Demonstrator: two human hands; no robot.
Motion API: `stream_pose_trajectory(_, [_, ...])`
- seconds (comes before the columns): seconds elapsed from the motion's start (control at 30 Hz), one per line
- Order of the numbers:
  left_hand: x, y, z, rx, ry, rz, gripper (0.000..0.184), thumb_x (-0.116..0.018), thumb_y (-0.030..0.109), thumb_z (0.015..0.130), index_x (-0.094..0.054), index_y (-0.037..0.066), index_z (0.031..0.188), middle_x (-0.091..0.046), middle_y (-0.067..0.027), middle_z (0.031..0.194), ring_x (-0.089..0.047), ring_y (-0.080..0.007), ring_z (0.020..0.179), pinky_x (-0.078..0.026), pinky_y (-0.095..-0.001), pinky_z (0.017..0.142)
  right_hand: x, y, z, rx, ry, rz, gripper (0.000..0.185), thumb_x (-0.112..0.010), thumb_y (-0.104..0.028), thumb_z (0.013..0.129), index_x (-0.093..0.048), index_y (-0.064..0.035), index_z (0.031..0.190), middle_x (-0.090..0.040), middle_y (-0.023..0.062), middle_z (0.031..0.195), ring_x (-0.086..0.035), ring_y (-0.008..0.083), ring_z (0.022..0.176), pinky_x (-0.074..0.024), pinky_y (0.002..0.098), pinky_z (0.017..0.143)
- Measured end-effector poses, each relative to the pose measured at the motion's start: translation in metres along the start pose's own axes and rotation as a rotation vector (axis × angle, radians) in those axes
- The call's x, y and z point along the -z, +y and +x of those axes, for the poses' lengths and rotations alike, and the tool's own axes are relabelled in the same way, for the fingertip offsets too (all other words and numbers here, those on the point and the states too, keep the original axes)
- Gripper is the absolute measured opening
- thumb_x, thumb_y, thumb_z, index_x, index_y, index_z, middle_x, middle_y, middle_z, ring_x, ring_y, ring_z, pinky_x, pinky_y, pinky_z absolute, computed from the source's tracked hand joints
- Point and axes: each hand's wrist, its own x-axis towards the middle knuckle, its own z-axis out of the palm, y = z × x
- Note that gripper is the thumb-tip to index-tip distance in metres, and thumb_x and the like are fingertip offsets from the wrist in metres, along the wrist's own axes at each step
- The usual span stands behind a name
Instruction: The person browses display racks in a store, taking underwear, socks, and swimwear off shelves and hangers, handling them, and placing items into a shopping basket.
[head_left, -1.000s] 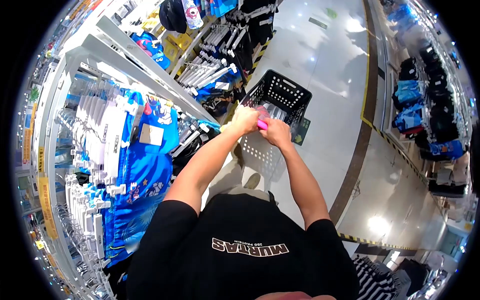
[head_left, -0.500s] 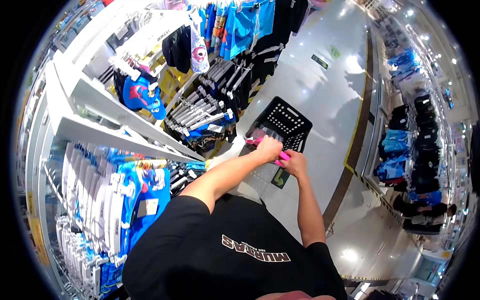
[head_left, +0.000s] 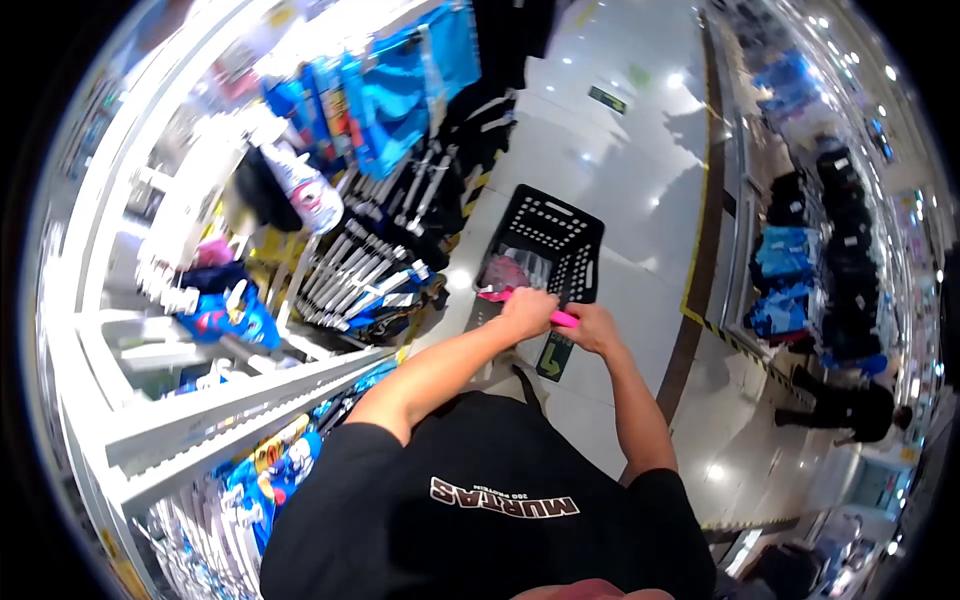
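A pink handle [head_left: 564, 319] runs across the near side of a black perforated shopping basket [head_left: 572, 215]. My left hand [head_left: 529, 313] is closed round the handle's left part. Just to its right, my right hand [head_left: 591, 328] grips the handle's other end, fingers wrapped. Inside the basket lie a reddish-pink item [head_left: 506, 272] and some clear plastic packaging [head_left: 534, 264]; their exact kinds are hard to make out. What carries the basket underneath is mostly hidden.
Clothes racks with blue shorts [head_left: 395, 95] and white hangers [head_left: 365, 275] line the left, with a white shelf edge [head_left: 240, 400] close by. Dark and blue garments [head_left: 785, 255] hang on the right. A person in black [head_left: 845, 408] stands at the lower right. Floor markings include a green arrow sign [head_left: 554, 357].
The racks on the left have shifted left and down in view, and the view has turned slightly. Both hands stay on the handle. The person at right shows more fully.
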Motion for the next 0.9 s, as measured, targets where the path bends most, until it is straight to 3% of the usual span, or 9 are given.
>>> stream_pose_trajectory(0.17, [-0.003,-0.007,0.031,0.054,-0.044,0.003,0.021,-0.069,0.024,0.075,-0.068,0.009,0.089,-0.070,-0.0160,0.079,-0.070,-0.0356,0.075,-0.055,-0.0468,0.067,0.009,0.030,0.025,0.074,-0.010,-0.001,0.033,-0.072,-0.043,0.071,-0.069,-0.0121,0.083,-0.067,0.0143,0.073,-0.065,0.0369,0.072,-0.0520,0.0465,0.065])
stream_pose_trajectory(0.27, [0.027,-0.006,0.052,0.172,-0.153,0.022,0.022,-0.070,0.021,0.074,-0.069,0.006,0.091,-0.071,-0.0179,0.089,-0.070,-0.0353,0.084,-0.055,-0.0450,0.078,0.024,0.033,0.051,0.100,-0.003,0.005,0.032,-0.071,-0.042,0.071,-0.070,-0.0125,0.085,-0.068,0.0143,0.075,-0.066,0.0366,0.072,-0.0530,0.0472,0.066])
stream_pose_trajectory(0.33, [0.035,-0.011,0.060,0.208,-0.143,0.054,0.019,-0.069,0.020,0.077,-0.069,0.007,0.091,-0.071,-0.0183,0.087,-0.070,-0.0357,0.083,-0.055,-0.0456,0.078,0.029,0.028,0.065,0.124,-0.015,0.009,0.034,-0.071,-0.043,0.071,-0.070,-0.0123,0.086,-0.068,0.0151,0.075,-0.066,0.0369,0.073,-0.0530,0.0476,0.066])
stream_pose_trajectory(0.4, [0.028,-0.026,0.064,0.210,-0.045,0.110,0.018,-0.069,0.022,0.075,-0.070,0.007,0.086,-0.070,-0.0186,0.079,-0.070,-0.0368,0.077,-0.055,-0.0488,0.071,0.024,0.027,0.074,0.150,-0.026,0.024,0.034,-0.073,-0.041,0.073,-0.070,-0.0114,0.089,-0.069,0.0159,0.078,-0.066,0.0376,0.075,-0.0528,0.0480,0.068])
stream_pose_trajectory(0.57, [0.044,-0.038,0.069,0.289,-0.073,0.077,0.019,-0.067,0.017,0.076,-0.068,0.005,0.090,-0.070,-0.0197,0.084,-0.069,-0.0368,0.085,-0.054,-0.0471,0.075,0.037,0.018,0.102,0.138,-0.103,0.036,0.034,-0.074,-0.039,0.074,-0.070,-0.0113,0.094,-0.070,0.0165,0.084,-0.067,0.0368,0.082,-0.0528,0.0483,0.072])
stream_pose_trajectory(0.7, [0.040,-0.045,0.066,0.233,0.047,0.060,0.018,-0.070,0.018,0.073,-0.066,0.006,0.086,-0.069,-0.0155,0.086,-0.068,-0.0349,0.085,-0.052,-0.0454,0.076,0.047,0.012,0.114,0.127,-0.162,0.052,0.035,-0.074,-0.040,0.074,-0.070,-0.0112,0.094,-0.070,0.0166,0.086,-0.067,0.0366,0.084,-0.0528,0.0483,0.074])
stream_pose_trajectory(0.8, [0.036,-0.048,0.059,0.234,0.181,0.151,0.023,-0.072,0.022,0.066,-0.067,0.011,0.086,-0.067,-0.0082,0.088,-0.065,-0.0282,0.086,-0.048,-0.0421,0.075,0.037,0.022,0.122,0.178,-0.149,0.059,0.037,-0.074,-0.043,0.074,-0.070,-0.0103,0.091,-0.069,0.0173,0.084,-0.067,0.0376,0.081,-0.0519,0.0479,0.071])
stream_pose_trajectory(0.83, [0.027,-0.049,0.052,0.226,0.283,0.166,0.022,-0.071,0.023,0.066,-0.067,0.012,0.085,-0.065,-0.0069,0.089,-0.064,-0.0277,0.086,-0.048,-0.0420,0.075,0.037,0.024,0.121,0.199,-0.155,0.050,0.038,-0.075,-0.044,0.074,-0.069,-0.0090,0.088,-0.069,0.0177,0.081,-0.066,0.0384,0.079,-0.0512,0.0473,0.069])
stream_pose_trajectory(0.9, [0.018,-0.041,0.044,0.275,0.264,0.102,0.023,-0.066,0.021,0.070,-0.067,0.013,0.091,-0.064,-0.0074,0.092,-0.062,-0.0271,0.093,-0.046,-0.0420,0.077,0.028,0.041,0.124,0.294,-0.237,0.138,0.040,-0.077,-0.041,0.075,-0.065,-0.0033,0.081,-0.065,0.0199,0.075,-0.063,0.0388,0.071,-0.0475,0.0457,0.063])
